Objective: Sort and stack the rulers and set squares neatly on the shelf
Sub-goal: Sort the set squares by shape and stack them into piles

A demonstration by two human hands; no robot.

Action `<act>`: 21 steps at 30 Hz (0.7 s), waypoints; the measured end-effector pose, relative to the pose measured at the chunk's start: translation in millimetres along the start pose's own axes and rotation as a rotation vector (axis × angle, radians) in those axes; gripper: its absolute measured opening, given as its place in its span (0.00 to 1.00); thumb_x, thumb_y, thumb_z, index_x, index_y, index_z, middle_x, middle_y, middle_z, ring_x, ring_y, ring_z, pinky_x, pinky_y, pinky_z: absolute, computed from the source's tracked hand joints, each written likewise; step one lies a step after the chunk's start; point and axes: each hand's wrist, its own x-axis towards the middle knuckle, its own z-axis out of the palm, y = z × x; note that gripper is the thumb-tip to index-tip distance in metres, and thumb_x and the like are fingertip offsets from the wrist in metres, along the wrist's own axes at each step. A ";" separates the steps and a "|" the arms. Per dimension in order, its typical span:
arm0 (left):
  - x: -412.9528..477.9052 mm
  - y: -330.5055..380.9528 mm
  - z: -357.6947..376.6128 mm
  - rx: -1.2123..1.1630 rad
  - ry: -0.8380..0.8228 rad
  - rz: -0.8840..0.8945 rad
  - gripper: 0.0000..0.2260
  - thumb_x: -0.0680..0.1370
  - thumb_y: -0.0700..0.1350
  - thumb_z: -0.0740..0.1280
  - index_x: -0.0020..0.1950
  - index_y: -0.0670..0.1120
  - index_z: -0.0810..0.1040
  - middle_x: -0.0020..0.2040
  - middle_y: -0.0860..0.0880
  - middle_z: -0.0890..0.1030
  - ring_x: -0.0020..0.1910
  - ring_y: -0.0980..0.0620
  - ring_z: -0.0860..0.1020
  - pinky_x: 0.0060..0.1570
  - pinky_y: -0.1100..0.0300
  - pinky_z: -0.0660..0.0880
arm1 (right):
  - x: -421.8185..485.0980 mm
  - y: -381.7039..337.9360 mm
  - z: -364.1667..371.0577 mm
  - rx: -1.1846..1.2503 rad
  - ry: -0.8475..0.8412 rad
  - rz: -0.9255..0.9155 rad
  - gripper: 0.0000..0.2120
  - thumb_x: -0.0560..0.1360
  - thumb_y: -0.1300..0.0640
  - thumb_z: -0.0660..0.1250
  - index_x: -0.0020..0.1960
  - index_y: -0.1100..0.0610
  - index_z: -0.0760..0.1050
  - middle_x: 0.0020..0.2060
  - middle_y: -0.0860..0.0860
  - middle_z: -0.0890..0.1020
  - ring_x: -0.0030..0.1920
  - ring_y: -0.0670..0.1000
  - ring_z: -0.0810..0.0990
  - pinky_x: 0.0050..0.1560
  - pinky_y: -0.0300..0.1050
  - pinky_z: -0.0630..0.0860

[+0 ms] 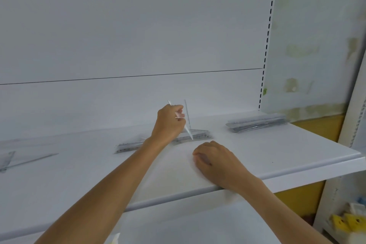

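Mid-sort on the shelf [297, 150], the left hand [170, 123] grips a clear set square [187, 117] upright over the centre pile [200, 136], the right hand [213, 160] resting empty at five o'clock; next it likely needs laying flat, edges squared.

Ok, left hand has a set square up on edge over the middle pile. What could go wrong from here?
1. The set square is thin and clear, and the left hand holds it only by its upper part; it may slip from that grip or tip over crooked.
2. The middle pile already looks skewed, so adding to it could spread it further.
3. The loose pieces at far left barely show against the white shelf and could be overlooked.
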 end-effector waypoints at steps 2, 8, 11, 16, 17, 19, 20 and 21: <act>2.8 1.6 2.2 -0.024 -0.012 0.023 0.11 0.71 0.30 0.58 0.45 0.46 0.71 0.50 0.42 0.76 0.52 0.52 0.80 0.43 0.66 0.74 | 0.0 0.9 -0.4 0.018 -0.001 0.008 0.13 0.78 0.55 0.54 0.51 0.58 0.75 0.50 0.51 0.79 0.53 0.52 0.73 0.53 0.47 0.71; 5.2 4.1 -4.0 0.190 0.126 0.100 0.08 0.76 0.49 0.67 0.53 0.51 0.81 0.43 0.52 0.83 0.42 0.52 0.80 0.45 0.58 0.74 | 0.9 2.3 0.0 0.046 0.003 -0.003 0.12 0.78 0.53 0.54 0.52 0.55 0.76 0.50 0.47 0.79 0.52 0.50 0.72 0.52 0.44 0.70; 6.7 4.8 -7.2 0.433 0.096 0.101 0.16 0.78 0.58 0.59 0.43 0.51 0.81 0.33 0.50 0.81 0.39 0.46 0.78 0.40 0.56 0.71 | 1.3 2.7 0.1 0.054 0.006 -0.009 0.12 0.78 0.54 0.54 0.51 0.54 0.76 0.50 0.46 0.79 0.52 0.49 0.72 0.50 0.43 0.69; 10.5 -1.0 -3.8 0.559 0.120 0.229 0.14 0.80 0.50 0.58 0.53 0.46 0.81 0.45 0.47 0.71 0.47 0.48 0.72 0.36 0.57 0.65 | 1.1 3.0 0.1 0.053 0.003 -0.020 0.12 0.78 0.54 0.54 0.50 0.55 0.76 0.49 0.47 0.79 0.51 0.49 0.72 0.49 0.42 0.68; 10.9 -3.2 -3.2 0.569 0.102 0.256 0.13 0.81 0.48 0.57 0.57 0.47 0.79 0.50 0.47 0.72 0.49 0.49 0.72 0.38 0.58 0.66 | 1.0 3.2 0.1 0.056 0.005 -0.021 0.12 0.78 0.54 0.54 0.50 0.55 0.76 0.49 0.47 0.79 0.51 0.49 0.72 0.49 0.42 0.68; 11.4 -8.6 -0.6 0.656 0.051 0.294 0.14 0.82 0.47 0.55 0.60 0.48 0.77 0.53 0.48 0.75 0.50 0.48 0.73 0.44 0.58 0.66 | 0.9 3.3 0.0 0.058 0.009 -0.023 0.12 0.78 0.54 0.54 0.50 0.54 0.76 0.49 0.46 0.79 0.51 0.49 0.72 0.50 0.42 0.69; 11.0 -11.0 1.7 0.721 0.029 0.316 0.14 0.82 0.46 0.54 0.61 0.49 0.77 0.53 0.48 0.76 0.50 0.48 0.73 0.47 0.57 0.64 | 0.9 3.5 0.3 0.057 0.011 -0.024 0.12 0.78 0.53 0.54 0.50 0.54 0.76 0.49 0.47 0.79 0.51 0.49 0.72 0.50 0.43 0.69; 9.4 -13.3 4.4 0.767 0.009 0.335 0.14 0.82 0.45 0.53 0.61 0.49 0.76 0.52 0.49 0.76 0.50 0.47 0.73 0.47 0.57 0.62 | 1.1 3.6 0.7 0.056 0.014 -0.025 0.12 0.78 0.53 0.54 0.50 0.55 0.76 0.48 0.47 0.79 0.51 0.49 0.72 0.50 0.43 0.69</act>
